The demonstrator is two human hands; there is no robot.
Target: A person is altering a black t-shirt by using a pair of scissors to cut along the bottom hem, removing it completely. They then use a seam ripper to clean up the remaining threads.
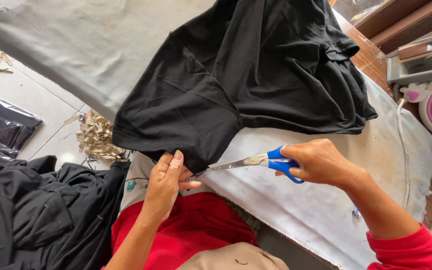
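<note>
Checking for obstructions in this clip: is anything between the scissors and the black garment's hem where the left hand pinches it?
Nothing visible. The scissors in the right hand reach the hem of the black garment right beside the left hand, which pinches it.

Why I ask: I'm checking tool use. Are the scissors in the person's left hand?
No, the blue-handled scissors are in the right hand, while the left hand pinches the black garment hem.

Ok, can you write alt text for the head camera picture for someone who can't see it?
A person's left hand pinches the hem of a black garment while the right hand points blue-handled scissors at it, over a white cloth-covered table.
</note>
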